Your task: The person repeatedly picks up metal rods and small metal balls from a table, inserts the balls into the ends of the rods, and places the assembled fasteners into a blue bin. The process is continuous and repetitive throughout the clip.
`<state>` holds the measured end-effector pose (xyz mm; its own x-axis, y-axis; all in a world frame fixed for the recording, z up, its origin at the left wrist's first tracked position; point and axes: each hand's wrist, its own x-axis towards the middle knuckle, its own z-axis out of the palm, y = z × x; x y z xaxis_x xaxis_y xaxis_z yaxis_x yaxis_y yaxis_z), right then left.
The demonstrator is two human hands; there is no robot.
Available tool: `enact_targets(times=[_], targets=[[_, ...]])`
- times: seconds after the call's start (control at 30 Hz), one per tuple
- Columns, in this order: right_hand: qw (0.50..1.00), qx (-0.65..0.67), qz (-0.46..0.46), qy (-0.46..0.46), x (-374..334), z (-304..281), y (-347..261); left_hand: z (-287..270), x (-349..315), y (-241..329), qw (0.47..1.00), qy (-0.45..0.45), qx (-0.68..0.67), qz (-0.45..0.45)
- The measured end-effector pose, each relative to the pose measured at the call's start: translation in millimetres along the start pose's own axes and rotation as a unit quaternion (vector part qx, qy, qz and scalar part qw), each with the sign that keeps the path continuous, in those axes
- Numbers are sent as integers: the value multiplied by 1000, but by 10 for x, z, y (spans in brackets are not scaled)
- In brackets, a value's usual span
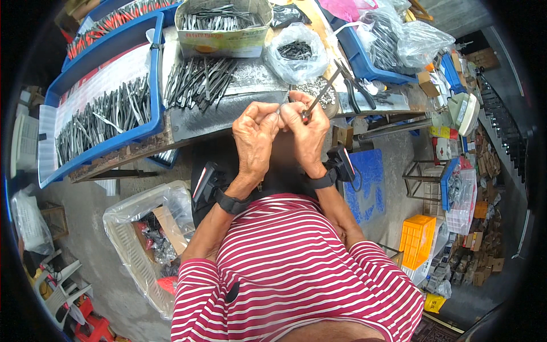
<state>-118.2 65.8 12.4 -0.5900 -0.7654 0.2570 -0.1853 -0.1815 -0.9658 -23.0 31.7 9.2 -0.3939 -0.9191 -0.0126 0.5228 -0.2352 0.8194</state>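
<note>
My left hand and my right hand meet at the bench's front edge, fingertips almost touching. Both are closed in a pinch around a small light-coloured piece, mostly hidden by the fingers. From my right hand a slim dark metal tool points up and to the right, with a bit of red at its lower end; its exact kind does not show. Just beyond lies a round dish of small silvery parts. A pair of dark-handled pliers rests to the right of it.
Dark, slender metal pieces lie heaped before a cardboard box of similar ones. A clear plastic bag holds small black parts. Blue trays stand left; another blue bin sits right. A lined crate is on the floor.
</note>
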Motion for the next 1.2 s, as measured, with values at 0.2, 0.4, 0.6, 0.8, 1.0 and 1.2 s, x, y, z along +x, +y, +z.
enact_targets(times=[0.2, 0.4, 0.6, 0.8, 1.0, 1.2], targets=[[997, 68, 19, -22, 37, -22, 3, -23, 49, 5, 1000, -17, -10, -12], [983, 167, 77, 16, 35, -8, 10, -40, 24, -6, 998, -32, -34, -30], [989, 137, 51, -33, 5, -1, 36, -56, 40, 5, 998, -34, -37, -29], [993, 105, 34, -29, -7, -1, 44, -55, 54, -4, 998, -25, -47, -19], [997, 55, 26, -47, -34, 7, 9, -87, 41, -42, 999, -27, -36, -1], [991, -110, -66, -35, -31, 17, 63, -66, 22, -54, 999, -13, -32, -1]])
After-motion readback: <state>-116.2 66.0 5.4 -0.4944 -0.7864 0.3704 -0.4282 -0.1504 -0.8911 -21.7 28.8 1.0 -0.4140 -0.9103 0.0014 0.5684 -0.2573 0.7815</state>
